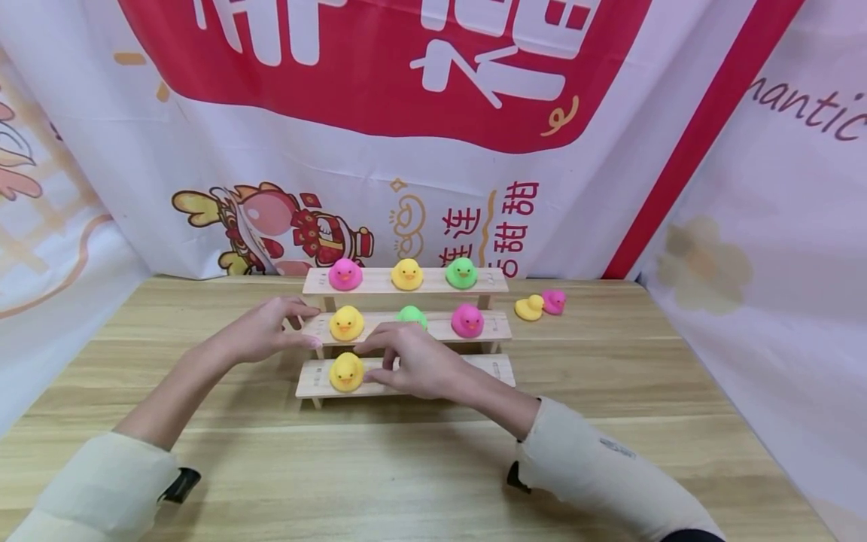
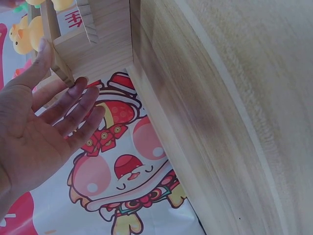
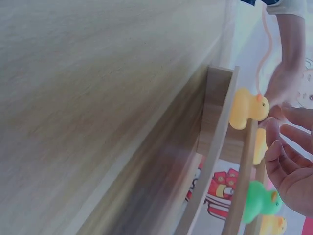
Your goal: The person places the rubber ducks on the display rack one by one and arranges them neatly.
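A three-tier wooden stand [image 1: 497,369] holds small toy ducks. On its bottom tier, at the left, sits a yellow duck [image 1: 346,372]. Just right of it is my right hand [image 1: 423,365], thumb and fingers loosely bent with nothing between them; the right wrist view shows a gap from the duck [image 3: 242,108]. My left hand [image 1: 271,331] is at the stand's left end, its extended fingers [image 2: 73,112] right at the middle tier's edge. That tier bears a yellow duck [image 1: 347,324], a green duck [image 1: 412,313] partly hidden by my right hand, and a pink duck [image 1: 467,321].
On the top tier stand a pink duck [image 1: 345,275], a yellow duck [image 1: 407,275] and a green duck [image 1: 462,273]. Right of the stand, a loose yellow duck [image 1: 528,308] and pink duck [image 1: 554,302] lie on the wooden table [image 1: 305,482]. A printed cloth [image 1: 576,188] hangs behind.
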Motion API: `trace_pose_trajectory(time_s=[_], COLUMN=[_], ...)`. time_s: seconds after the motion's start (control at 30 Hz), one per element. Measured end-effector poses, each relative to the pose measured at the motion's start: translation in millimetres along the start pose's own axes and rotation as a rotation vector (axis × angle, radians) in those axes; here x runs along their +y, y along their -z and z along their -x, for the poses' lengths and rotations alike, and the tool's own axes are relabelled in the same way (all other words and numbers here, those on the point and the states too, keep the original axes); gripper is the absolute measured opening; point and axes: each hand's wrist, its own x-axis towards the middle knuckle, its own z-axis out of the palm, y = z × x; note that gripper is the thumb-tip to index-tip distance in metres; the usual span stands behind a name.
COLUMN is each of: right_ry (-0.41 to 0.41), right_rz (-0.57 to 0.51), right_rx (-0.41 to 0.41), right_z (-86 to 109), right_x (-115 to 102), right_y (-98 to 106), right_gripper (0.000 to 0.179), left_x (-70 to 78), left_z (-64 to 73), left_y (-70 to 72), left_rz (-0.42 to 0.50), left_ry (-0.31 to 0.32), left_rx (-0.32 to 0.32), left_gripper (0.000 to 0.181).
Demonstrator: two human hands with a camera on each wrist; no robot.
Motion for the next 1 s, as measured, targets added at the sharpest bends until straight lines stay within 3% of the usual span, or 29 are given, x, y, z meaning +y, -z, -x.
trace_pose_trajectory(time_s=[0.3,0.6,1.0], right_ry=[-0.038,0.011,-0.087], right_rz=[-0.012,-0.058,-0.083], right_rx=[0.058,0.179,0.258], right_z=[25.2,44.7,69.7], right_x=[1.4,8.6,25.3], right_y=[24.3,48.5,67.9], right_gripper=[0.028,0.022,0.021], left_x=[-0.7,-3.3,-1.8], left_z=[0.6,-0.6,-0.1], left_y=[0.1,-1.5,-0.9], left_rz=[0.001,0.005,0.009], left_ry=[0.003,0.008,0.006], left_rx=[0.002,0.006,0.005], left_gripper=[0.058,0.056,0.057])
